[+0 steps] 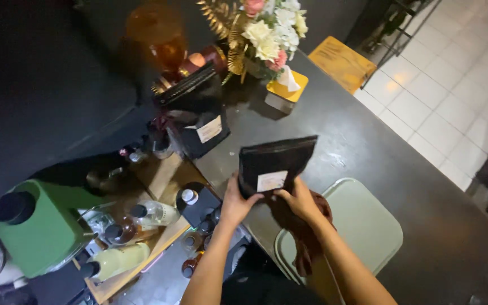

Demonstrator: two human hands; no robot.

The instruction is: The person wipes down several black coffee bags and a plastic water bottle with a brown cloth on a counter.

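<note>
Two black pouches (pixel 275 164), one pale-green tray (pixel 362 226).

The black pouch (pixel 275 164) hides most fingers (pixel 255 197); the green machine (pixel 35 226) is blurred.

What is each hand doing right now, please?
Left hand: closed on the black pouch, lower left.
Right hand: closed on the same pouch, lower right.

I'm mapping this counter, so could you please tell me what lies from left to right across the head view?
Green machine → clear bottle → left hand → black pouch → right hand → pale green tray → white tiled floor.
</note>
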